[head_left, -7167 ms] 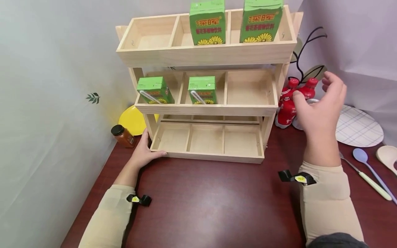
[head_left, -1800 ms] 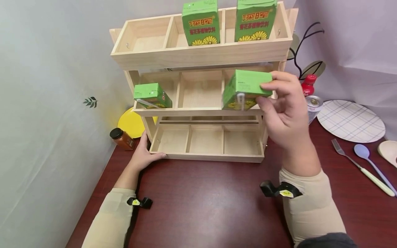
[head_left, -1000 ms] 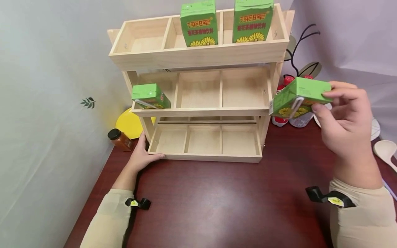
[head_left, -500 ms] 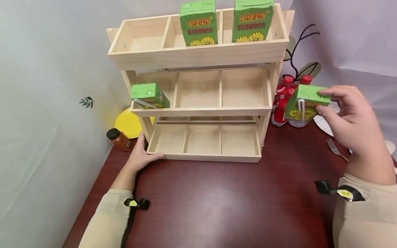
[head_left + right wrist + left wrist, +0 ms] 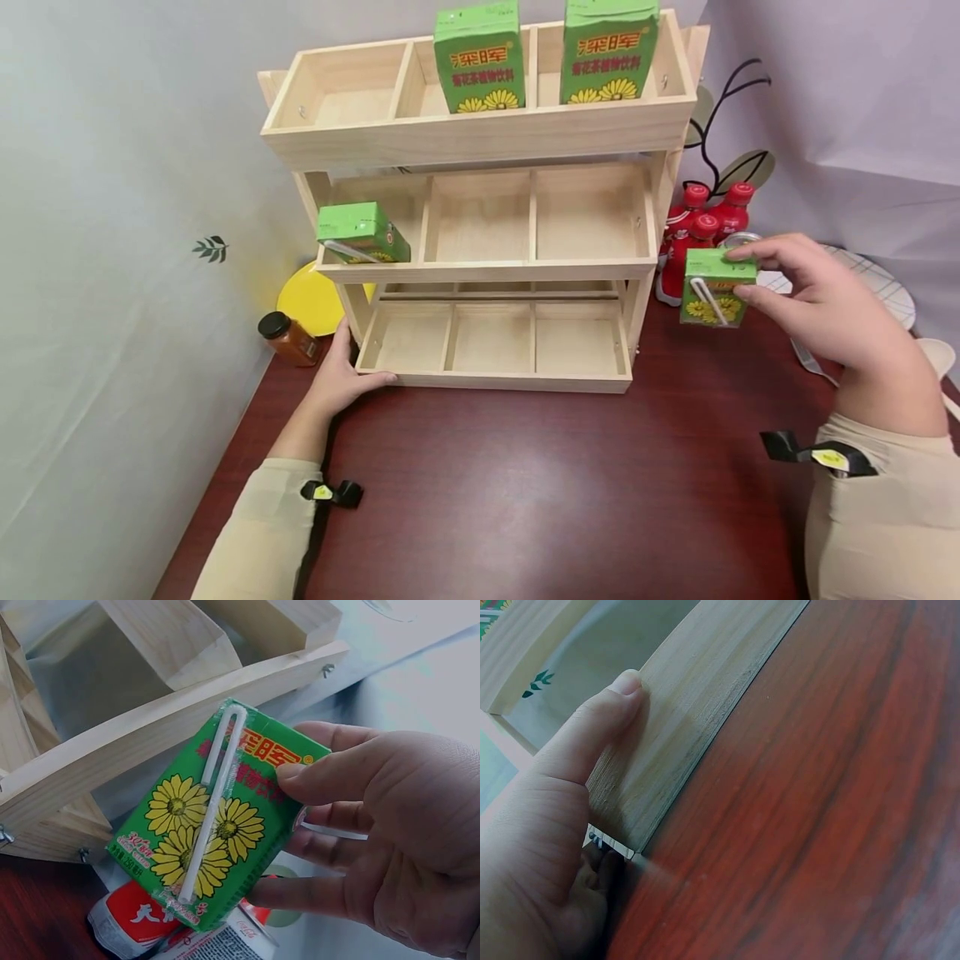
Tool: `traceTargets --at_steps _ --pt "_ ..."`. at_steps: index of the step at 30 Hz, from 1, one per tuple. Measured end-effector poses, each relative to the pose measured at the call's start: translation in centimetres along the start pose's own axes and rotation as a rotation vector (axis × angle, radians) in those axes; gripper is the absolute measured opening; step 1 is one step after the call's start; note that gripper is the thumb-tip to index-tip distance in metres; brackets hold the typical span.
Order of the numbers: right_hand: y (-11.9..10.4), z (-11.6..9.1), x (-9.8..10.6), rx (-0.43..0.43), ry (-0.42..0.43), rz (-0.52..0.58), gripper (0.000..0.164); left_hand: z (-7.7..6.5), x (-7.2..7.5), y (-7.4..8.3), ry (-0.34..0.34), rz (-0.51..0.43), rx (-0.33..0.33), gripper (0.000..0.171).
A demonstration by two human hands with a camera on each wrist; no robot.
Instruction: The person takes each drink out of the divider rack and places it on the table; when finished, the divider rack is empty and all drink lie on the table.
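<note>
My right hand [image 5: 817, 304] pinches a green drink carton [image 5: 712, 287] by its right side, thumb on the front. The carton has yellow flowers and a white straw [image 5: 214, 802] on its face; it is upright in the head view, right of the wooden shelf rack [image 5: 480, 271] and in front of red-capped bottles [image 5: 678, 262]. My left hand [image 5: 337, 379] grips the rack's lower left corner, thumb [image 5: 604, 712] along the front board and fingers around the side. One carton [image 5: 363, 233] stands in the middle tier's left compartment. Two more, a carton [image 5: 480, 62] and another carton [image 5: 609, 54], stand on the top tier.
A spice jar [image 5: 288, 337] and a yellow plate [image 5: 311, 296] are left of the rack. At right lie a checked plate [image 5: 885, 283], a fork [image 5: 808, 358] and a pale spoon [image 5: 937, 357]. A can [image 5: 225, 937] shows below the held carton.
My right hand took the carton from the middle tier's centre compartment and carried it right, out past the rack, then lowered and straightened it. My left hand stays at the rack's corner.
</note>
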State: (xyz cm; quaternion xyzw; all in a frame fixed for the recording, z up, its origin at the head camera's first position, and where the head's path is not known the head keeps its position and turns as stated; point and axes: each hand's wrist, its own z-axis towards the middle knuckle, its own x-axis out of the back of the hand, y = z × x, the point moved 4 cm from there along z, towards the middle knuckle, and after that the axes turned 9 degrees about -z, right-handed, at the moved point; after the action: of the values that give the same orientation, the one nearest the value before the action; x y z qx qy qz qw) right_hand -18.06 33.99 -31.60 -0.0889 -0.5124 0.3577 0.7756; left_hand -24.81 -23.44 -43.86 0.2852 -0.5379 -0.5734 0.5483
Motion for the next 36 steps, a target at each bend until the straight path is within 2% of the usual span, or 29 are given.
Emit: traceTargets --at_steps 4,11,16,21,28,36 --pt "0.4 -0.2 -0.5 -0.036 -0.045 0.026 0.051 0.1 -0.1 -0.1 -0.002 -0.004 0.006 0.118" --pt "0.9 -0.4 -0.9 -0.02 -0.108 -0.13 0.057 0.4 -0.2 -0.1 -0.005 0.001 0.021 0.118" --pt "1.6 -0.4 -1.4 -0.034 -0.152 -0.148 0.056 0.2 -0.2 0.0 -0.004 0.004 0.024 0.118" --pt "1.9 -0.4 -2.0 -0.041 -0.202 -0.151 0.053 0.0 -0.1 -0.1 0.0 0.002 0.019 0.117" --pt "2.7 -0.4 -2.8 -0.067 -0.262 -0.086 0.051 0.0 0.0 -0.1 0.005 0.005 0.022 0.117" --pt "3.8 -0.6 -3.6 -0.191 -0.377 -0.045 0.046 0.0 0.0 0.1 0.006 0.007 0.021 0.118"
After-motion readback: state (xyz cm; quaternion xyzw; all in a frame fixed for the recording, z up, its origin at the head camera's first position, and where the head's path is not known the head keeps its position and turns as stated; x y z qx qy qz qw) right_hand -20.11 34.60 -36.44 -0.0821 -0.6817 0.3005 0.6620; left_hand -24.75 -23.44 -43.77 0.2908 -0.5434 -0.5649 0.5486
